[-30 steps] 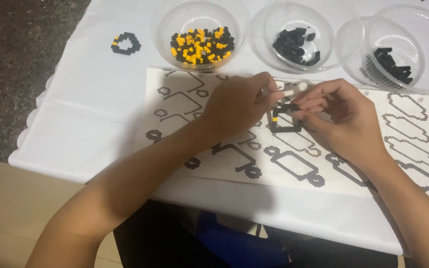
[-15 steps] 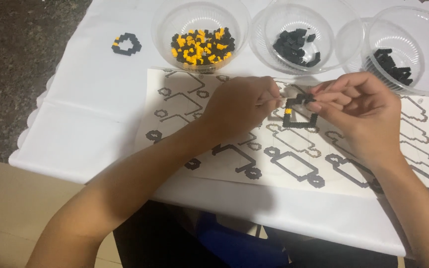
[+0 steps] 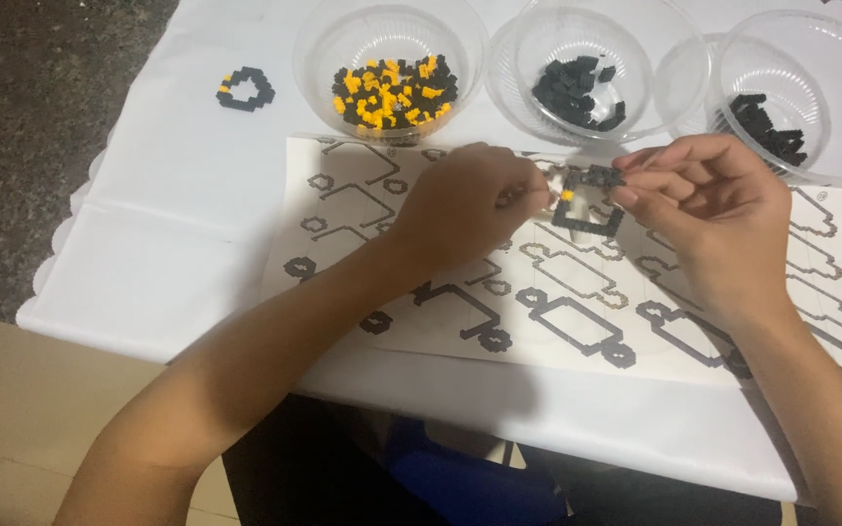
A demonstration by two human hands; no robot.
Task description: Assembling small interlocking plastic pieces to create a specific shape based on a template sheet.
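A small square frame of black mini bricks [image 3: 589,203], with one orange brick on its left side, is held up above a printed pattern sheet [image 3: 343,209]. My right hand [image 3: 708,209] pinches the frame's top right corner. My left hand [image 3: 470,205] is closed at the frame's left side, fingertips on something pale and small that I cannot make out. The sheet shows black outline shapes with wheels.
Three clear plastic bowls stand at the back: one with orange and black bricks [image 3: 392,90], two with black bricks [image 3: 577,90] [image 3: 770,127]. A small black ring of bricks with an orange piece [image 3: 245,90] lies on the white tablecloth [image 3: 148,253] at far left. The table's front edge is near.
Both hands have lifted the brick frame slightly up and away from the sheet toward the bowls. The frame now looks like a closed square.
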